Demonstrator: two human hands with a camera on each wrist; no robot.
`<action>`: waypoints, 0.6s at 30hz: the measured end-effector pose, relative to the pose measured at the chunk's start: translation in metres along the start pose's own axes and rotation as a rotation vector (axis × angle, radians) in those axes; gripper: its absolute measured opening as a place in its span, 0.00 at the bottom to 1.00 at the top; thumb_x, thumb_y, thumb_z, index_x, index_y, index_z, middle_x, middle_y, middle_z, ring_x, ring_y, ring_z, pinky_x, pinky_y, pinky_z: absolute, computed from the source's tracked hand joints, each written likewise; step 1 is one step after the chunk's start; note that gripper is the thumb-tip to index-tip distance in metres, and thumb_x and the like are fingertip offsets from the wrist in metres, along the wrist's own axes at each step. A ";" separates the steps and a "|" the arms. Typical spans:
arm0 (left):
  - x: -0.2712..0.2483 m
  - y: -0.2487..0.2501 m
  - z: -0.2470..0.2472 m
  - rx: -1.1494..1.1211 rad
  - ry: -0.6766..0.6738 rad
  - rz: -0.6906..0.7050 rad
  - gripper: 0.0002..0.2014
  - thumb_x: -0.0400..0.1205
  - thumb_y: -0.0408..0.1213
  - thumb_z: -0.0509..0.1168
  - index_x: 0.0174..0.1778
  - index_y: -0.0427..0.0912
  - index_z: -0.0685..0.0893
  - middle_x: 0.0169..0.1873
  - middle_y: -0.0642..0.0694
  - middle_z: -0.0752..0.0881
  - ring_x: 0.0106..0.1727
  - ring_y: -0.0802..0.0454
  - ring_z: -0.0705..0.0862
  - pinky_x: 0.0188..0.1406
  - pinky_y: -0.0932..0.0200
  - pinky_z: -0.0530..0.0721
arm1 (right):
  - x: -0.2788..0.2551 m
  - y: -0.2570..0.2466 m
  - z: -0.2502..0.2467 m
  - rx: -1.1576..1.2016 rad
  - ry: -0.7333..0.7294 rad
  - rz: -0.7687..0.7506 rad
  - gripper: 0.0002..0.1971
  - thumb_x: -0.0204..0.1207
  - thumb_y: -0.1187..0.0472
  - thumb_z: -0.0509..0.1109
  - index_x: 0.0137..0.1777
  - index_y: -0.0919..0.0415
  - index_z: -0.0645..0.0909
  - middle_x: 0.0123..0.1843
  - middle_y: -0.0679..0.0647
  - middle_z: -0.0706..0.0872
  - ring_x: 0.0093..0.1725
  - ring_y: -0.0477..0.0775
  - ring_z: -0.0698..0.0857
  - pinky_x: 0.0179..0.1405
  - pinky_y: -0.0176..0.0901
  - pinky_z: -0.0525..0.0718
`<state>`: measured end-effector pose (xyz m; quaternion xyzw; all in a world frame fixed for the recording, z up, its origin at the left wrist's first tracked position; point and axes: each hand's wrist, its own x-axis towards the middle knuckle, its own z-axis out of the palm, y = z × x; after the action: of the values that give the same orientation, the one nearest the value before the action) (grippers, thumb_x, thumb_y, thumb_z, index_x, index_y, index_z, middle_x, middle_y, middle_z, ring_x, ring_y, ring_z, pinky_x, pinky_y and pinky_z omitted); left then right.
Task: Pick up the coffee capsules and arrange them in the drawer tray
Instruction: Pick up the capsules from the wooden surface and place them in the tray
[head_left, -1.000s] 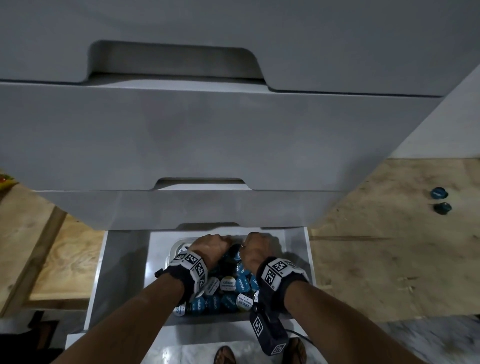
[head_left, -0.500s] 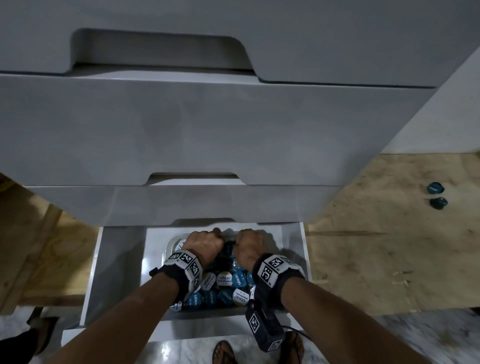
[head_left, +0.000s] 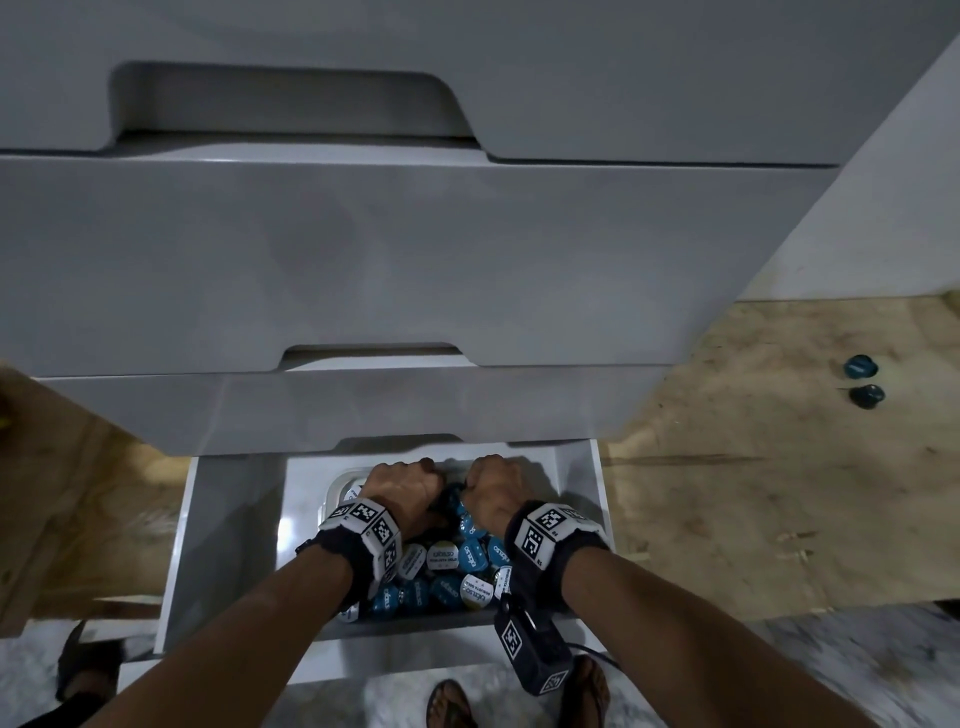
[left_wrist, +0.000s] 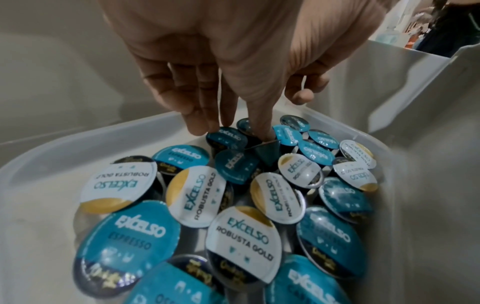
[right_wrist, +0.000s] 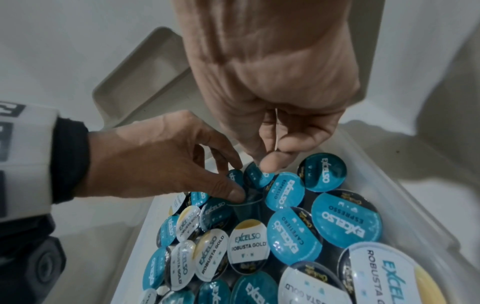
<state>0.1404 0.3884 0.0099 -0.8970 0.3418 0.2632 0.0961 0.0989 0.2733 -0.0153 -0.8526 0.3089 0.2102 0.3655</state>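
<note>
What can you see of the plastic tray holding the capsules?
The plastic tray is translucent whitish, with rounded corners and a raised rim, and looks like thin moulded plastic. It sits inside the open bottom drawer and holds a loose, unordered heap of coffee capsules, foil lids mostly upward. The left hand and right hand reach into its far end.

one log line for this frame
left hand fingering capsules | right hand same | tray full | two capsules on floor
</note>
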 end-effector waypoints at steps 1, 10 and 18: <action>0.000 0.001 0.000 -0.006 -0.002 -0.001 0.26 0.76 0.59 0.65 0.62 0.44 0.79 0.59 0.43 0.82 0.56 0.43 0.84 0.54 0.50 0.80 | 0.000 0.000 0.000 -0.008 -0.002 -0.003 0.07 0.73 0.67 0.72 0.50 0.63 0.86 0.50 0.58 0.90 0.50 0.58 0.88 0.53 0.52 0.89; 0.001 0.004 0.002 0.057 -0.011 0.022 0.25 0.77 0.54 0.66 0.65 0.42 0.74 0.61 0.42 0.77 0.57 0.41 0.84 0.51 0.48 0.81 | 0.001 0.001 0.001 -0.029 -0.001 -0.018 0.06 0.73 0.68 0.71 0.49 0.62 0.85 0.50 0.59 0.89 0.49 0.58 0.88 0.53 0.53 0.89; -0.014 0.007 -0.012 0.008 0.018 0.005 0.27 0.76 0.54 0.67 0.67 0.44 0.73 0.61 0.44 0.78 0.56 0.43 0.84 0.52 0.49 0.82 | -0.014 0.006 -0.018 -0.017 -0.026 -0.111 0.06 0.72 0.65 0.72 0.48 0.61 0.85 0.52 0.58 0.88 0.50 0.58 0.88 0.50 0.54 0.90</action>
<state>0.1313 0.3871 0.0276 -0.8980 0.3459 0.2543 0.0959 0.0875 0.2618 0.0015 -0.8686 0.2547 0.2031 0.3733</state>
